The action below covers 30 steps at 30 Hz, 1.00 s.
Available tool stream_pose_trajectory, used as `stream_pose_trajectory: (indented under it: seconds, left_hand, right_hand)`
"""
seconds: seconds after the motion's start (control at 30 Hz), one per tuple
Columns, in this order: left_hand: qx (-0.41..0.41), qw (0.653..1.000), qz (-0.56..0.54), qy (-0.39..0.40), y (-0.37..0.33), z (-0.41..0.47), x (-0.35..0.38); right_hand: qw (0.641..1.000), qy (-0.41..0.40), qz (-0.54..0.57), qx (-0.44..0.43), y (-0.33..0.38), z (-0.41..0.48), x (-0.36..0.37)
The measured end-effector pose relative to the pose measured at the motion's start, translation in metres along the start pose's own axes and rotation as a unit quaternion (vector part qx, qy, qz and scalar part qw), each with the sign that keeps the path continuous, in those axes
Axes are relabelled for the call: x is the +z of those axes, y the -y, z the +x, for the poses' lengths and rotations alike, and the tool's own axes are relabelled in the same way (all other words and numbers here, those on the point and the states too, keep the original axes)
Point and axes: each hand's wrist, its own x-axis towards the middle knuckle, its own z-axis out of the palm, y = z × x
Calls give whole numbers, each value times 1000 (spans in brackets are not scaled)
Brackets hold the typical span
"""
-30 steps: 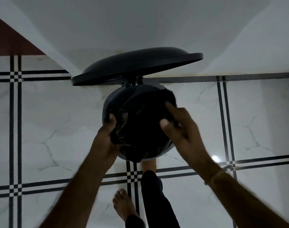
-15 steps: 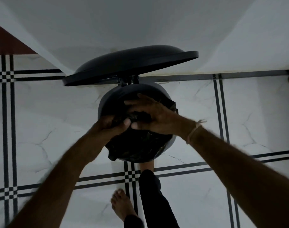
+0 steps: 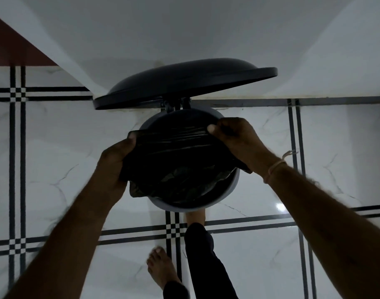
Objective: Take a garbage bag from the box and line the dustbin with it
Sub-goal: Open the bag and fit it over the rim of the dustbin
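Black garbage bag (image 3: 180,152), pinched taut in left hand (image 3: 113,162) and right hand (image 3: 238,139) grips, hides the dustbin (image 3: 234,186) interior.

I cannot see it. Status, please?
Left hand and right hand both grip garbage bag, stretched over dustbin. Lid up. Nothing in way.

Dim, bluish exposure overall. One small bright glare spot on the glossy floor tiles (image 3: 280,207), lower right of frame. Dark bag (image 3: 176,156) shows faint streaks of sheen, otherwise near-black with detail lost. Forearms at the lower corners soft with blur. Straight tile lines bow toward the frame edges, wide-angle distortion.
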Motion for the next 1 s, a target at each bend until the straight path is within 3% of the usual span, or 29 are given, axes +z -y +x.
stream_pose_trajectory:
  seconds: [0.1,0.13,0.23,0.33,0.43,0.53,0.6,0.67,0.83,0.93,1.0]
  left_hand:
    - [-62,995,-82,8,-4,2,-7]
    - [-67,993,-100,-7,-5,2,-10]
    - [-61,990,-115,-50,-6,3,-12]
    - [-56,987,-145,-47,-10,5,-4]
    - [-59,988,-142,-3,-8,5,21]
    - [-36,992,-122,3,5,9,41]
    - [-26,994,-101,-4,11,10,43]
    - [-32,994,-103,-1,14,13,41]
    - [-24,997,-73,4,10,17,23]
    - [-30,998,-52,-9,7,26,17]
    - [-29,997,-27,-63,7,36,16]
  right_hand:
    - [982,60,163,70,-6,-4,-11]
    - [981,74,166,75,-8,-5,-12]
    - [994,98,6,38,-7,-8,-12]
    - [991,114,69,22,-8,-8,-7]
    - [973,38,210,89,1,-8,6]
    - [978,-126,165,10,3,0,14]
    - [987,-133,84,6,0,2,21]
    - [987,-129,56,74,-10,-3,20]
    - [957,-157,208,128,-15,3,-1]
    - [951,-170,209,150,-19,15,-9]
    - [952,-176,195,159,-21,28,-8]
